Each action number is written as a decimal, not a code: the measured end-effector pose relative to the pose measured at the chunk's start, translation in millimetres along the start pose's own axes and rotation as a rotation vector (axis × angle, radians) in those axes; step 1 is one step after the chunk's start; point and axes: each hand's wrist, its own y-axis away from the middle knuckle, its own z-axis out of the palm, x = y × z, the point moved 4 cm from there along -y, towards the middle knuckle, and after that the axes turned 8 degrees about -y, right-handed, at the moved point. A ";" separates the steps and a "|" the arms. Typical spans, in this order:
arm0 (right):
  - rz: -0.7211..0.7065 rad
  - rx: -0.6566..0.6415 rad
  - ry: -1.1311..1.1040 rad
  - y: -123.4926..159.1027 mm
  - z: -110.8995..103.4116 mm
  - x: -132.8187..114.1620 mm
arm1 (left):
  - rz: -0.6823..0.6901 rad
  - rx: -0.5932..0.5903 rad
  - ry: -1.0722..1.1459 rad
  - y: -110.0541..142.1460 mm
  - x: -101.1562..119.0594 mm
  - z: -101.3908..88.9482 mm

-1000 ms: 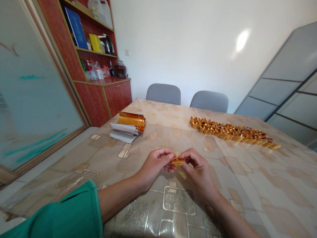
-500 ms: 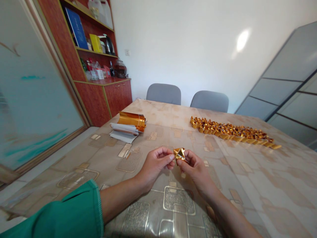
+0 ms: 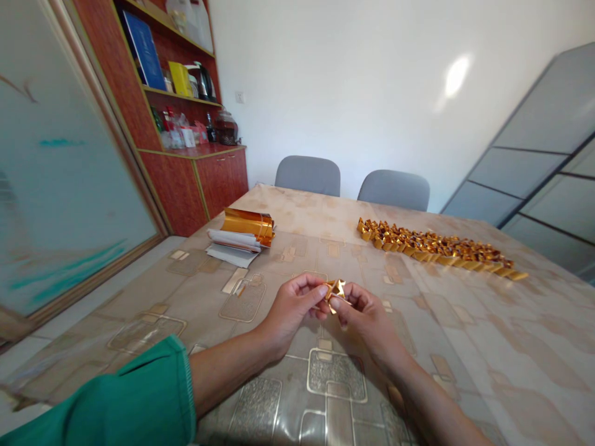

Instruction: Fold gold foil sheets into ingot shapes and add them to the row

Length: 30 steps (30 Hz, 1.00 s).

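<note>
A white wall [image 3: 325, 80] stands behind a table [image 3: 488, 347] with a cover [image 3: 335, 373] patterned in rounded rectangles. Above the near half of the table, the fingers [image 3: 315, 295] of both hands are closed on one small folded piece of gold foil [image 3: 335, 288]: the left hand [image 3: 294, 310] pinches its left side, the right hand [image 3: 367, 313] its right, thumbs on the near face. Whether the hands rest on the cover cannot be told. A green sleeve [image 3: 139, 390] covers part of the left arm [image 3: 223, 368]. Beyond the left hand, a curled stack of gold sheets [image 3: 246, 224] lies against white sheets [image 3: 232, 251]. Farther off to the right, folded gold pieces [image 3: 432, 243] sit packed in a long slanting band. Past the far edge stand two grey chairs [image 3: 307, 174] and, farther left, a red-brown cabinet [image 3: 223, 183].
</note>
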 end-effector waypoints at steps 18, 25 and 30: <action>-0.146 0.115 0.090 4.1 -1.4 -1.2 | 0.078 0.049 -0.063 3.0 3.5 3.3; -0.171 0.130 0.136 5.7 -0.2 4.2 | 0.030 -0.002 -0.036 0.0 -1.6 3.7; -0.006 -0.001 -0.214 9.7 5.6 -1.3 | -0.093 -0.081 0.063 -1.2 -1.2 2.5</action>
